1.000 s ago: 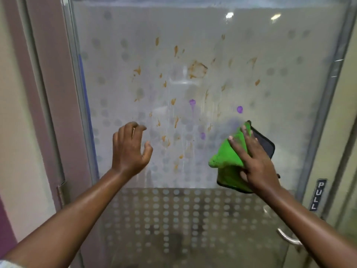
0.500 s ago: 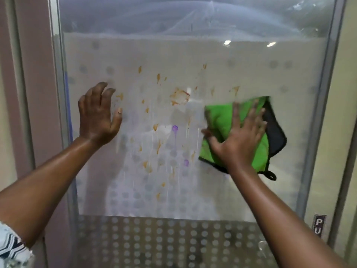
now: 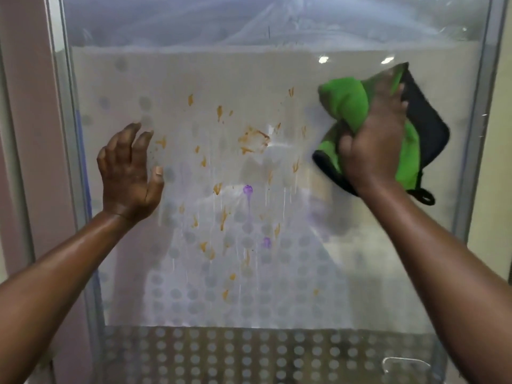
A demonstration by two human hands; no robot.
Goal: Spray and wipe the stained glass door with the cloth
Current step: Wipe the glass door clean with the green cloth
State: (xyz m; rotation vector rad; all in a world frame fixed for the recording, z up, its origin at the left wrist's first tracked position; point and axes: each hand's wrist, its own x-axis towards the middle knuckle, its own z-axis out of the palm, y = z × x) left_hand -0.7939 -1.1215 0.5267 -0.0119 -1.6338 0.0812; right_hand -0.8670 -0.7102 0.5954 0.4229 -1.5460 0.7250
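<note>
The right hand (image 3: pixel 371 139) blurs at the fingertips and covers the middle of the green, black-edged cloth (image 3: pixel 346 103), which it bunches against the upper right of the glass door (image 3: pixel 227 79). The left hand (image 3: pixel 128 173) is empty – fingers loosely spread and curled, near the pane's left side; contact cannot be told. Orange smears (image 3: pixel 253 139) and purple dots (image 3: pixel 247 189) – with thin drips – mark the frosted, dotted glass.

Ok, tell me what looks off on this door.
The glass is spattered with orange-brown stains, the biggest smear near the middle, plus two purple blobs, with wet drips below. The right hand bunches the cloth at the upper right, clear of most stains.
</note>
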